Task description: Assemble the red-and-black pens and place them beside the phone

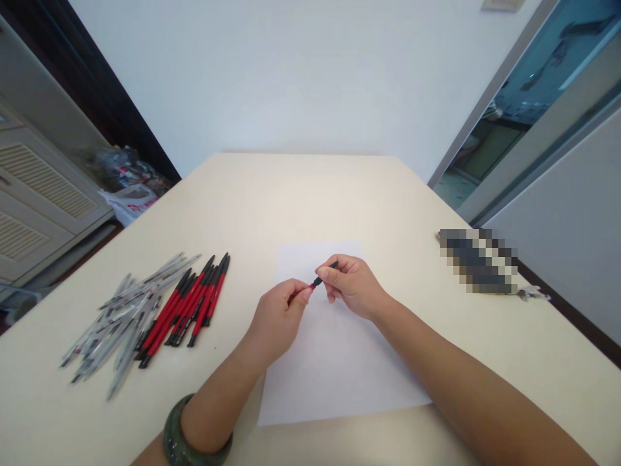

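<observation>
Above a white sheet of paper (330,375), both hands hold one red and black pen (317,281). My left hand (284,314) pinches its red part, most of which is hidden by the fingers. My right hand (352,285) is closed on the black end, and the dark tip points up and to the right past the thumb. To the left of my left hand lies a bunch of red pens (187,304) with black ends. Beside them is a pile of clear, greyish pens (123,317), crossing one another.
A pale table (310,194) reaches back to a white wall. At its right edge lies a dark, pixelated flat object (478,262) with a small charm (533,293). Plastic bags (130,188) sit beyond the left edge. A green bangle (182,433) circles my left wrist.
</observation>
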### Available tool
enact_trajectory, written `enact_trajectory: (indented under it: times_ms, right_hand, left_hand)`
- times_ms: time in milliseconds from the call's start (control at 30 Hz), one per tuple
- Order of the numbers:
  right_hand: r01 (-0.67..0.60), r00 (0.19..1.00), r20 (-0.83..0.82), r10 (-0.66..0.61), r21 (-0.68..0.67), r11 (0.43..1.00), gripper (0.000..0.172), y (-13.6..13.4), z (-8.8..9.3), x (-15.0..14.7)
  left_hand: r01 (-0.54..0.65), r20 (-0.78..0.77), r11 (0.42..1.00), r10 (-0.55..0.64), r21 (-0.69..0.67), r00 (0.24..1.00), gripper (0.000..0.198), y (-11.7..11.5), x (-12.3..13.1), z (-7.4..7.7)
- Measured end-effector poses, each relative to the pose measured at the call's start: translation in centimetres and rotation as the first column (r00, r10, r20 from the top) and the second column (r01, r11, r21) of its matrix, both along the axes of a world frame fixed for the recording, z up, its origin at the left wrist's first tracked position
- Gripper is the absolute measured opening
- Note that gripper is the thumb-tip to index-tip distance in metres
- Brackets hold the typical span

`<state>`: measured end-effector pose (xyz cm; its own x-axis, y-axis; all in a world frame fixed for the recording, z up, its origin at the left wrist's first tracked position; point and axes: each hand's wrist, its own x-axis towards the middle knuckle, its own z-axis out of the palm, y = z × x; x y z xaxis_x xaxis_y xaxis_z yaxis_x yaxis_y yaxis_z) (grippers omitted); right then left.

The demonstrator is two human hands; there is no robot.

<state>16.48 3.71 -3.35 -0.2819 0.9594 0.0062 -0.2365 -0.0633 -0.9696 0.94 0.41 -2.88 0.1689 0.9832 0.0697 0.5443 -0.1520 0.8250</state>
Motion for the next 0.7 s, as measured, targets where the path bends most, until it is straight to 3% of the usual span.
enact_trajectory:
  times_ms: [167,400,500,700]
  right_hand:
    - [-0.003,0.999,0.032,0.002,0.019,1.000,0.018,-0.23,-0.19,-0.36]
    - [0.038,0.998,0.045,-0.038,0.010,0.999,0.023,-0.01,0.02,-0.16]
    - [0.034,0.999,0.032,-0.035,0.019,0.999,0.023,-0.09,0.12,-0.22]
    - [0.045,0.997,0.056,-0.046,0.025,0.999,0.024,-0.17,0.18,-0.28]
  left_hand:
    - [0.002,0.127,0.998,0.006,-0.066,0.992,0.014,-0.04,0.09,-0.65]
    - [0.002,-0.021,1.000,-0.002,-0.016,1.000,0.033,0.03,-0.13,0.31]
    - [0.003,-0.052,1.000,-0.003,0.000,0.999,0.027,-0.02,-0.15,0.19]
    - [0.031,0.029,0.998,-0.029,-0.058,0.999,0.018,-0.36,0.25,0.11]
